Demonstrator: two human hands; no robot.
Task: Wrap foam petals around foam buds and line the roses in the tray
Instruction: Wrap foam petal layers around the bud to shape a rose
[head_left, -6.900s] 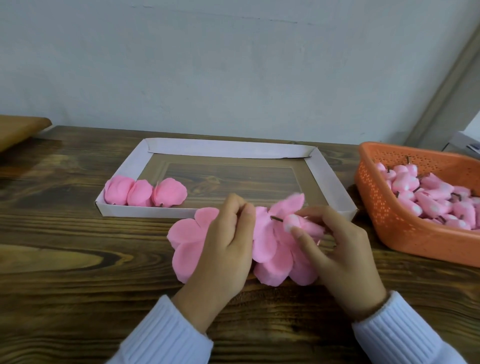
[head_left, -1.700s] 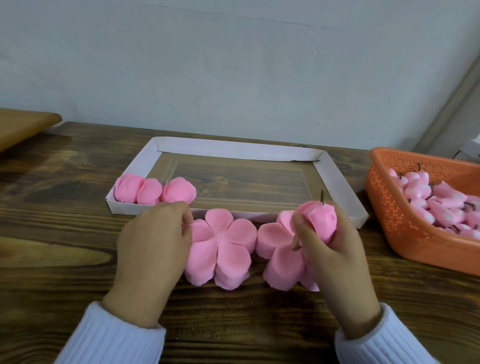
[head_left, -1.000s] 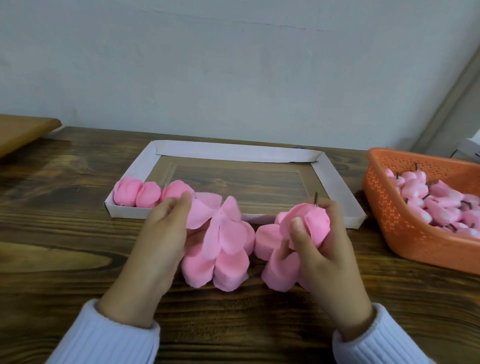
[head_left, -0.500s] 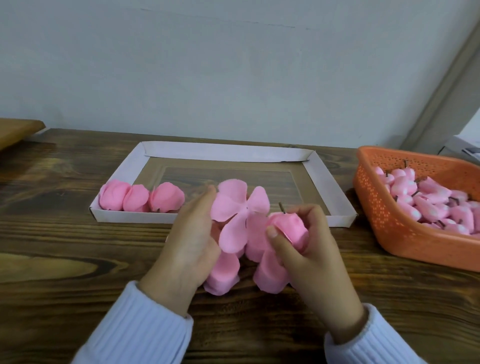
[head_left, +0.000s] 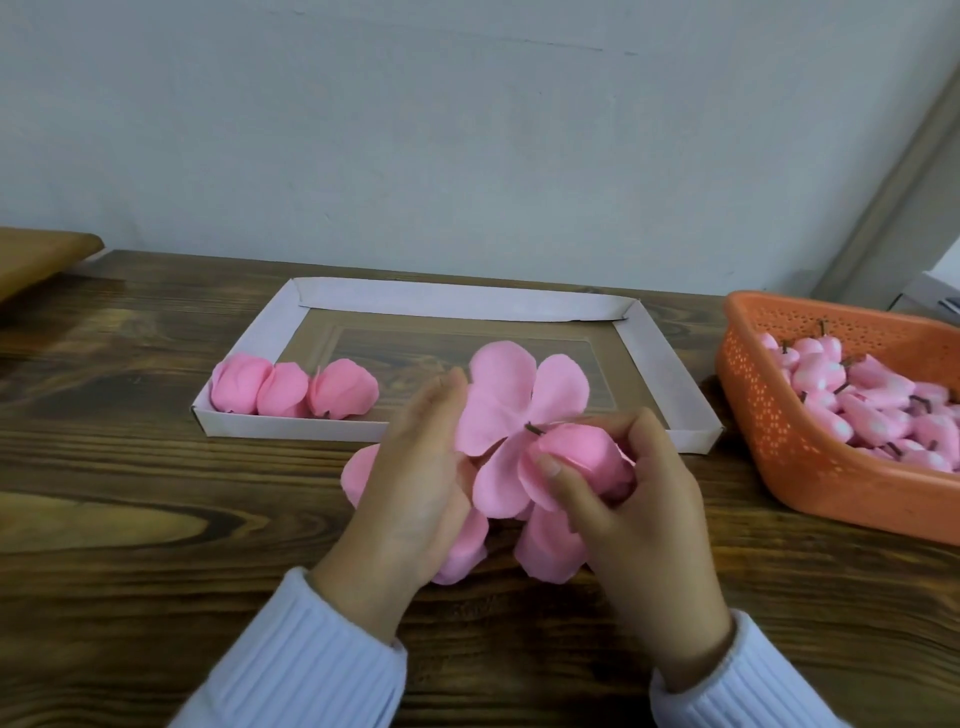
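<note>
Petals close round the wrapped bud (head_left: 576, 454), which we find low over the table, just in front of the tray. The right hand (head_left: 639, 509) grips it with thumb and fingers curled about it. Its dark stem (head_left: 532, 429) meets the centre of a flat petal piece (head_left: 519, 405) held upright just to its left. The left hand (head_left: 415, 478) backs that piece with fingers nearly straight, pressed along its edge. Under both hands we see stacks of petal pieces (head_left: 550, 545) lying on the wooden table (head_left: 130, 519). Behind them the white cardboard tray (head_left: 670, 374) holds three roses (head_left: 291, 387) side by side, touching, in its near left corner. To our right an orange basket (head_left: 779, 447) is heaped with bare buds (head_left: 857, 395).
</note>
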